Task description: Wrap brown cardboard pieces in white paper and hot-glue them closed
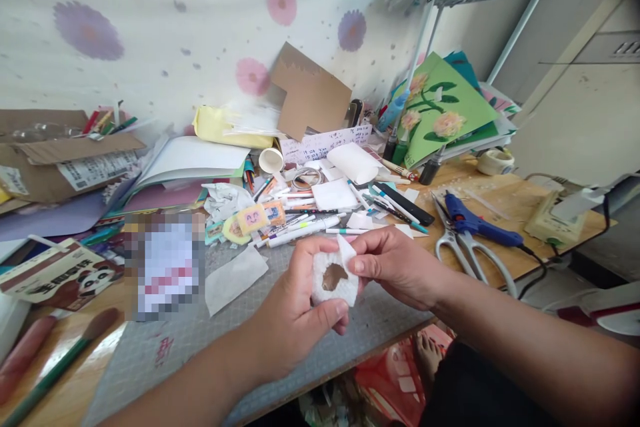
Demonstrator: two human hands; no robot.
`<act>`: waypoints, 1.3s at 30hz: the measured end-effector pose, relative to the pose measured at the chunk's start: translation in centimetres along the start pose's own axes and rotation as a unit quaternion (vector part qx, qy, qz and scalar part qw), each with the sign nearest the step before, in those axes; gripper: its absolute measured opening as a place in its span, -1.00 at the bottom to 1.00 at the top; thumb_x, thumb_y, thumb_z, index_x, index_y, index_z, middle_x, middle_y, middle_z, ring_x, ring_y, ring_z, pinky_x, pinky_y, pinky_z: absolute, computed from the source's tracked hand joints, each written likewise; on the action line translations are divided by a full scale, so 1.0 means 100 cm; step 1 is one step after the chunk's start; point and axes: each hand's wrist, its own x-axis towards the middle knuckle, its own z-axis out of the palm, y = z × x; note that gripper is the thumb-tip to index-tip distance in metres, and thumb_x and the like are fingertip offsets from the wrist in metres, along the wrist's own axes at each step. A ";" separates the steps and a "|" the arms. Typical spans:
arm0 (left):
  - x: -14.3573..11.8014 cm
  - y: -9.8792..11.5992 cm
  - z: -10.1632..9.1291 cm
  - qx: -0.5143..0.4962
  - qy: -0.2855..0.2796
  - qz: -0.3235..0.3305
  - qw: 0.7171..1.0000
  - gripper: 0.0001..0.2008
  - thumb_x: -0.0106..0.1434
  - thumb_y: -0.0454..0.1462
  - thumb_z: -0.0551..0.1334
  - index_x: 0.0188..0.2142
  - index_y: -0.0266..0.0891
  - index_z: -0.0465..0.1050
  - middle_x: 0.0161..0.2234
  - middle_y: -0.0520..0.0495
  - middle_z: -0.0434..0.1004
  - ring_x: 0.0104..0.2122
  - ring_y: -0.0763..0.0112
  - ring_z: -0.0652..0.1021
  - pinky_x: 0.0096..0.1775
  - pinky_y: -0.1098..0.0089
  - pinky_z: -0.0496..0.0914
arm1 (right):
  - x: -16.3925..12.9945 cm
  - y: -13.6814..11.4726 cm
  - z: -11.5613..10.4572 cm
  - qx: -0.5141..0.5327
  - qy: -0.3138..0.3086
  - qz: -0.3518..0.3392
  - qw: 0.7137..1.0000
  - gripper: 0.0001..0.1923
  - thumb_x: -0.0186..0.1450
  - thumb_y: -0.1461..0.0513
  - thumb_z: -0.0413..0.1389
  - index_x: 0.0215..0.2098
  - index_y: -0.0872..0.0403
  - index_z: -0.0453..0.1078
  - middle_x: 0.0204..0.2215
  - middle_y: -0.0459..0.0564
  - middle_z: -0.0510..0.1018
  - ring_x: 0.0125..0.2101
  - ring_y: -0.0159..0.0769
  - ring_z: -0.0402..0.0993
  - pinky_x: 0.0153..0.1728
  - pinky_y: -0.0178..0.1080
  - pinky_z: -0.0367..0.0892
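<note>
Near the front of the desk, my left hand (pixel 305 307) grips a small white piece wrapped in tissue-like paper (pixel 323 290), thumb below and fingers behind. A ragged brown patch shows in its middle. My right hand (pixel 393 263) pinches a pointed white flap at the piece's upper right between thumb and forefinger. What lies under the wrapping, apart from the brown patch, is hidden. A torn strip of white paper (pixel 237 280) lies on the grey cutting mat (pixel 190 353) to the left of my hands.
Scissors (pixel 467 243) and a blue glue gun (pixel 480 221) lie on the right. Several pens and paper scraps crowd the middle behind my hands. A cardboard box (pixel 45 153) and a green-handled brush (pixel 60 367) are at left. A power strip (pixel 555 217) sits far right.
</note>
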 end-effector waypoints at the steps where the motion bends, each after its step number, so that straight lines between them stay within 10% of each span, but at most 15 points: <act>1: 0.000 0.000 0.000 -0.004 -0.006 0.003 1.000 -0.61 0.25 -0.36 0.08 -0.03 -0.05 -0.08 -0.39 0.10 0.38 -0.48 0.53 0.46 -0.37 0.40 0.38 | 0.000 -0.001 0.001 0.000 0.000 0.004 1.000 -0.73 -0.04 0.14 0.34 -0.60 0.18 0.44 -0.69 -0.13 0.49 -0.66 -0.50 0.36 -0.57 -0.39 0.25; 39: 0.007 0.023 -0.008 0.253 -0.086 -0.101 0.958 -0.80 0.03 -0.37 0.13 -0.32 -0.16 0.18 -0.41 0.11 0.31 -0.41 0.42 0.33 -0.40 0.43 0.18 | 0.000 -0.025 -0.005 -0.174 -0.078 0.084 0.978 -0.78 0.06 0.14 0.25 -0.54 0.16 0.44 -0.69 -0.18 0.43 -0.63 -0.49 0.36 -0.54 -0.39 0.29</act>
